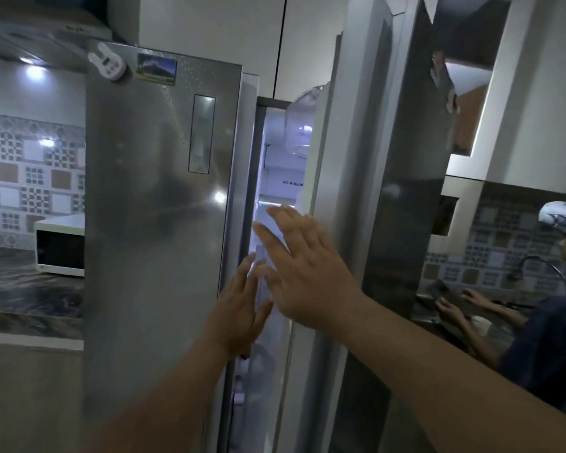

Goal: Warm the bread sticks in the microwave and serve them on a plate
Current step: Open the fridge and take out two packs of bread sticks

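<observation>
The person stood before the fridge (157, 197), both the left hand (239, 308) and right hand (303, 273) flat-fingered and holding nothing at its half-open door (396, 191), probably seeking the bread sticks, unseen, while the microwave (59, 248) waited on the table (20, 289).

- A tall steel refrigerator (154, 197) is seen at the centre, its right door (402, 178) swung ajar and a lit white interior (276, 178) shown in the gap.
- Two magnets (107, 62) are stuck near the top edge of the left door.
- A dark marbled counter (23, 289) is set to the left, backed by a patterned tile wall (30, 171).
- A range hood (36, 37) with small lights is mounted above the counter.
- Plain pale wall panels (216, 24) are seen above the refrigerator.
- White-framed niches (471, 103) are built into the wall on the right.
- A faucet (536, 266) is glimpsed at the right counter, against more tiles.
- The room is dimly lit.
</observation>
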